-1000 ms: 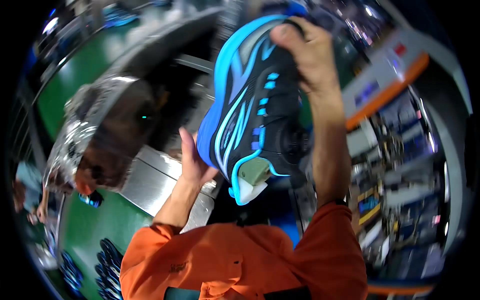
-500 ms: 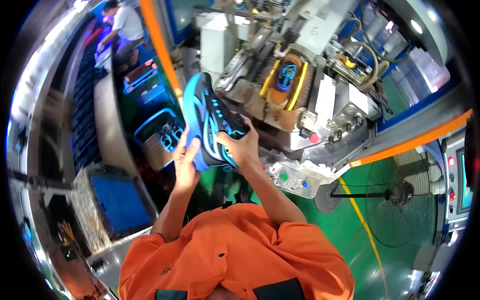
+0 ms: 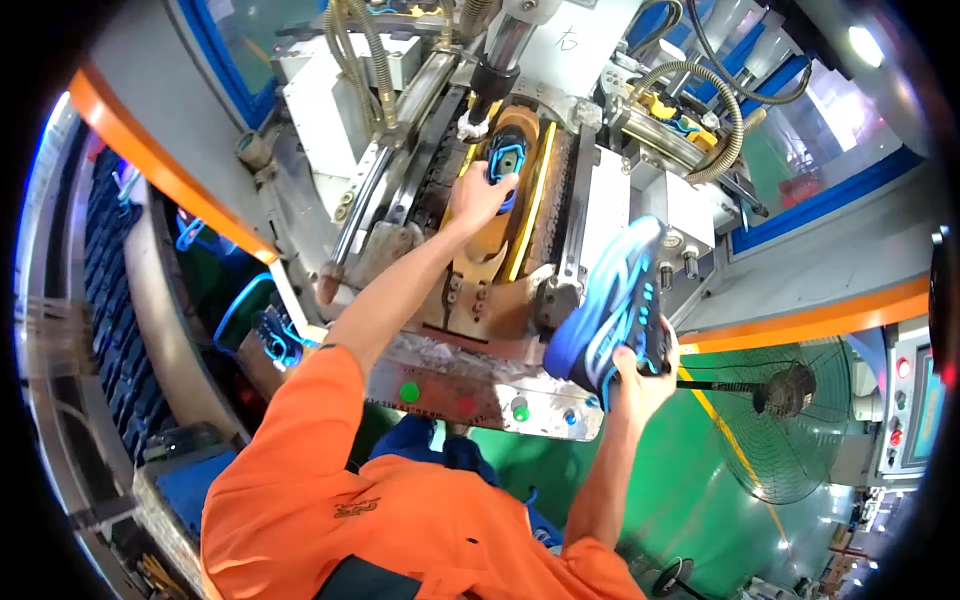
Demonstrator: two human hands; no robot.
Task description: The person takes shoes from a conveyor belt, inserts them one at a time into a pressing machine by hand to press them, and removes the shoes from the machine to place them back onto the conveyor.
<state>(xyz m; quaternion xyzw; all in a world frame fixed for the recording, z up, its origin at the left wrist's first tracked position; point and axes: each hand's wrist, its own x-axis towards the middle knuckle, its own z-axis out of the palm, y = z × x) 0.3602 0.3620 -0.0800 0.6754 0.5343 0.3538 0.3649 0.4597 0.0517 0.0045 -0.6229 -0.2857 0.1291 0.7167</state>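
Observation:
My right hand (image 3: 643, 385) grips a blue and black sports shoe (image 3: 612, 305) by its heel end, with the toe pointing up, to the right of the machine's bed. The thumb lies across the shoe's side. My left hand (image 3: 480, 195) reaches into the machine (image 3: 475, 305) and closes on the near end of a second blue and black shoe (image 3: 508, 150). That shoe sits in a brown holder between two yellow strips; my fingers partly cover it, and its lower part is hidden.
A front panel (image 3: 455, 400) with green and blue buttons edges the machine. An orange frame bar (image 3: 170, 165) runs along the left, another (image 3: 830, 315) along the right. A floor fan (image 3: 785, 390) stands at right. More shoes (image 3: 275, 340) lie at lower left.
Both hands held the shoe at the left before. Now my right hand alone has it, farther right, and my left hand has moved onto the shoe in the machine. The view has turned.

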